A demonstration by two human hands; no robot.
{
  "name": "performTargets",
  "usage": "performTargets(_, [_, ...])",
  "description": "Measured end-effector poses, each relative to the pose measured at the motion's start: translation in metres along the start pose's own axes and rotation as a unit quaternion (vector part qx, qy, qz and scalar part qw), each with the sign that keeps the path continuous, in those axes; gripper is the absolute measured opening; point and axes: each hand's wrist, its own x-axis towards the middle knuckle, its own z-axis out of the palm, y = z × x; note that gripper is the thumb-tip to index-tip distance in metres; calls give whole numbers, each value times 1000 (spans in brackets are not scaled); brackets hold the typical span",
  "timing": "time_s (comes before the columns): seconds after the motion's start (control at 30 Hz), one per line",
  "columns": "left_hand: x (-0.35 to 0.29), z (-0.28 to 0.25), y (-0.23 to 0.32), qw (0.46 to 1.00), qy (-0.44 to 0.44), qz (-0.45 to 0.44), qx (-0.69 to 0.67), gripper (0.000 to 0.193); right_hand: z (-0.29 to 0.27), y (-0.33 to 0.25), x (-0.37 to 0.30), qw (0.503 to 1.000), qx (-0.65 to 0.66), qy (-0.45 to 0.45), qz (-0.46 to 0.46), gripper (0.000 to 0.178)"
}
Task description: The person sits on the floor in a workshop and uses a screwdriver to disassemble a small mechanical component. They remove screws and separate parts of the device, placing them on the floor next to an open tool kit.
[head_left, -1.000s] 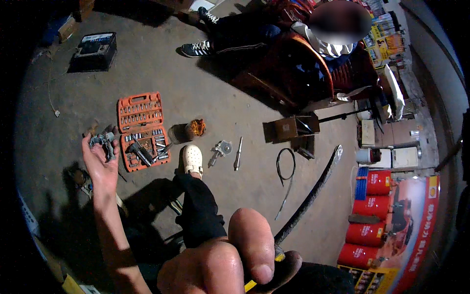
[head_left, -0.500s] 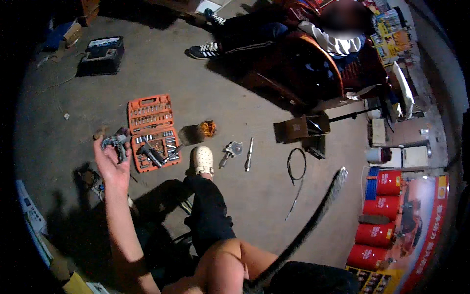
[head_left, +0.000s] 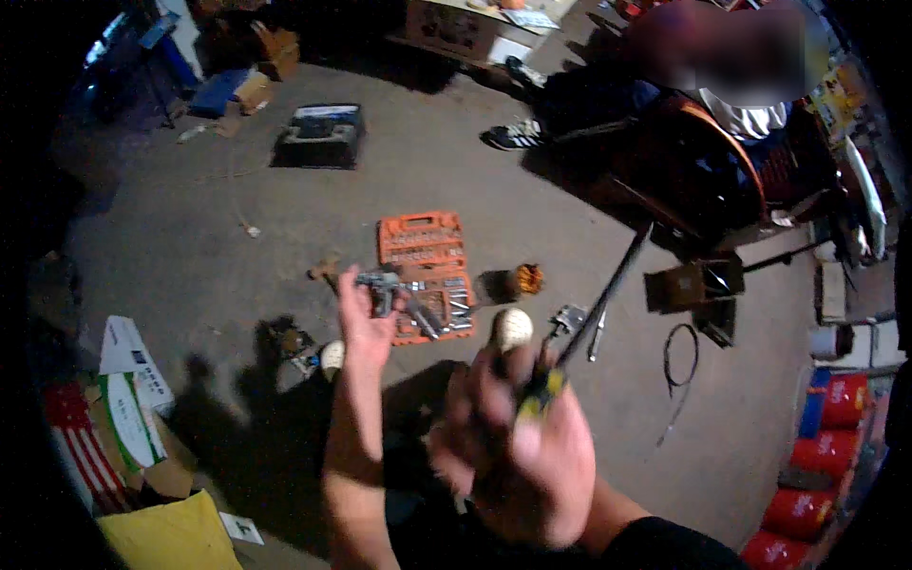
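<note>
My left hand [head_left: 369, 332] is raised above the floor, its fingers closed around a small grey metal part [head_left: 382, 283] with an irregular shape. In my right hand [head_left: 532, 446], close to the camera and blurred, is a screwdriver [head_left: 613, 290] with a black and yellow handle. Its long dark shaft points up and to the right, and its tip is apart from the metal part. Past the left hand lies an open orange socket set case [head_left: 421, 224], with a dark tool [head_left: 423, 318] lying across its lower half.
Right of the case are an orange round item [head_left: 528, 278], a metal rod [head_left: 597, 337], a coiled cable [head_left: 681, 356] and an open carton [head_left: 670, 287]. A dark boxy unit [head_left: 323, 133] stands farther back. Someone sits at the upper right, a shoe [head_left: 514, 136] showing. Red cans [head_left: 798, 513] line the right.
My view has shifted left, so the floor items appear farther right. My right hand has risen into view with the screwdriver's handle showing. The left hand still holds the metal part.
</note>
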Motion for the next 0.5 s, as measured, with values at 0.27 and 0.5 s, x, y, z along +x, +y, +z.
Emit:
performTargets(0.27, [-10,15,4,985,-103,-28,134,54,-85,68,129,945,-324,28,-40,18])
performTargets(0.5, [-22,14,5,970,-84,14,226,47,-108,95,139,872,-472,-58,-113,19])
